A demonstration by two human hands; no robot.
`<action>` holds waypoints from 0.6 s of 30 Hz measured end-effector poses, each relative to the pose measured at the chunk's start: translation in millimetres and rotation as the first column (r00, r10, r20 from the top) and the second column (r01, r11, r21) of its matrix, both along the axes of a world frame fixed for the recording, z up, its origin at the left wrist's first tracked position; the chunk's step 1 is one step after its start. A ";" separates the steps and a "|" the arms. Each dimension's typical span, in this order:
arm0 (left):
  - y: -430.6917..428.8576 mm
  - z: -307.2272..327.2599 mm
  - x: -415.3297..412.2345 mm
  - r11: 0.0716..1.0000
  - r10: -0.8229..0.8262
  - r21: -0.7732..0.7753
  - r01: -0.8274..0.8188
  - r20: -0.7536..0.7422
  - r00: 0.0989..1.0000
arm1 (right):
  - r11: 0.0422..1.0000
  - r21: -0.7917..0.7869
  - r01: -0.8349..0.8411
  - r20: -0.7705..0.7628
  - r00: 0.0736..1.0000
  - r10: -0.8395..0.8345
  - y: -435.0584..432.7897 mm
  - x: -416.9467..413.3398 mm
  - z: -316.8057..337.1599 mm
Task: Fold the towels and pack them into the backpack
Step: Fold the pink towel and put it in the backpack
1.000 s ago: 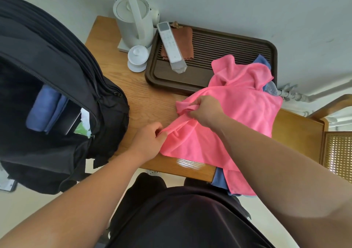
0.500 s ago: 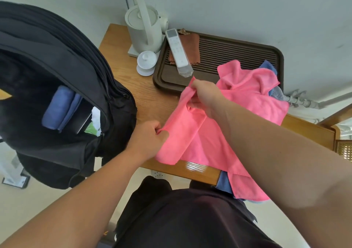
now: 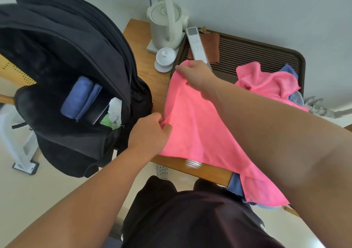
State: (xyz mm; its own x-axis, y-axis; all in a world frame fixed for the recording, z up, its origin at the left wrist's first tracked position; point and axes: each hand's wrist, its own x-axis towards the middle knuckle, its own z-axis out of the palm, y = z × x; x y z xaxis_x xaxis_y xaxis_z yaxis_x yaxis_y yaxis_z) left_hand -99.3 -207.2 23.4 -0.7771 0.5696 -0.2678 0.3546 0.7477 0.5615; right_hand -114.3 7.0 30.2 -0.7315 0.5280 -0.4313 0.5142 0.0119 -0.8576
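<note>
A pink towel (image 3: 198, 126) is stretched over the wooden table (image 3: 148, 76). My left hand (image 3: 150, 131) pinches its near left corner at the table's front. My right hand (image 3: 196, 74) pinches the far corner, close to the tea tray. The towel's right side hangs over the front edge. A blue towel (image 3: 235, 186) lies under it, with another part showing at the back right (image 3: 290, 70). The black backpack (image 3: 62, 61) stands open on the left, holding a folded blue towel (image 3: 81, 97).
A white kettle (image 3: 165, 21), a small lidded cup (image 3: 165, 58) and a white remote (image 3: 197, 46) sit at the back. The dark slatted tea tray (image 3: 266, 57) holds a brown cloth (image 3: 211, 46). White pipes (image 3: 320, 108) run along the wall on the right.
My right hand carried the towel's far corner up and leftward, spreading the pink towel flat. My left hand kept its pinch on the near corner.
</note>
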 end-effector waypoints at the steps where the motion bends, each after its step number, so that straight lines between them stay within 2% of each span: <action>1: 0.9 -0.8 0.1 1.000 -0.002 0.006 0.002 0.007 1.000 | 1.000 0.007 -0.002 -0.012 1.000 0.002 1.4 2.4 -0.2; 4: 5.2 -2.8 2.1 0.999 -0.019 0.039 0.017 0.046 0.999 | 1.000 -0.006 0.002 -0.021 1.000 -0.002 9.1 14.3 -1.8; 9: 23.7 -3.0 16.8 0.990 -0.136 0.044 0.131 0.148 0.980 | 0.996 0.037 0.082 0.056 0.995 -0.084 29.9 49.6 -13.2; 13: 44.5 -10.7 37.7 0.975 -0.223 0.082 0.208 0.320 0.921 | 0.987 0.013 0.162 0.097 0.982 -0.163 45.5 85.7 -25.3; 18: 73.3 -31.2 70.7 0.958 -0.284 0.093 0.270 0.415 0.864 | 0.966 0.017 0.257 0.093 0.962 -0.257 67.1 129.4 -33.9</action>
